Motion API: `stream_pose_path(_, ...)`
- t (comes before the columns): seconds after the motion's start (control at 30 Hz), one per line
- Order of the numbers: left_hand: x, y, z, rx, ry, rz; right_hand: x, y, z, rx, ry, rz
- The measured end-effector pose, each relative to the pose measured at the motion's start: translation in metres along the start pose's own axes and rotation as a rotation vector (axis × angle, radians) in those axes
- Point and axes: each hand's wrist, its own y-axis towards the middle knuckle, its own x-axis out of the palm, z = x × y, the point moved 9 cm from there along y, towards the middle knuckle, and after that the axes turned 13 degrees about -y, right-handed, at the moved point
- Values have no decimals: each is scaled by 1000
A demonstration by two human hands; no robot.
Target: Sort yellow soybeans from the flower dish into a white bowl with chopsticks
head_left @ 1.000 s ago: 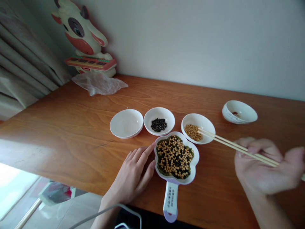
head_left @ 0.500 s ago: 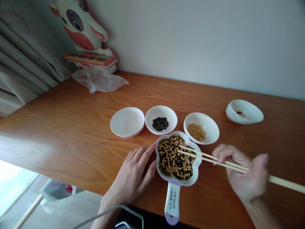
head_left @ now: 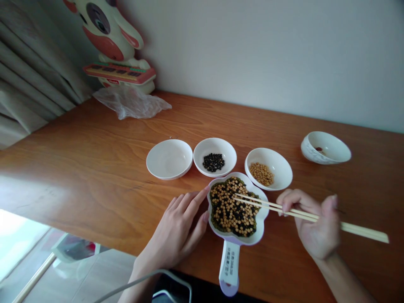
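Observation:
A flower-shaped dish with a handle (head_left: 229,261) holds mixed yellow soybeans, black beans and small green beans (head_left: 232,210). My left hand (head_left: 178,229) lies on the table with fingers stretched out, its fingertips touching the dish's left rim. In my right hand (head_left: 315,223) is a pair of wooden chopsticks (head_left: 303,215), their tips close together over the mixed beans. Whether the tips pinch a bean is too small to tell. Behind the dish, one white bowl (head_left: 221,145) contains black beans (head_left: 213,162), and another bowl (head_left: 284,168) contains soybeans (head_left: 261,174).
A white bowl (head_left: 169,158) stands to the left of the black beans. Farther right is a patterned bowl (head_left: 331,149) with a few small brown bits inside. A cow-shaped toy keyboard (head_left: 121,73) and a crumpled plastic bag (head_left: 135,103) sit at the back left. A grey cable (head_left: 142,280) crosses my left forearm.
My right hand has shifted left, and more of the chopsticks' back ends shows. Their tips stay over the beans. The left hand keeps its place at the dish.

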Motion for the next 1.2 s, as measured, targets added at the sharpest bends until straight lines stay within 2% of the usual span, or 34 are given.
stream_pose_path(0.47, 1, -1, 0, 2, 10, -12, 6, 1, 5, 30, 26, 22)
stream_pose_path(1.2, 1, 0, 0, -23, 9, -17, 3, 0, 11, 26, 68, 56)
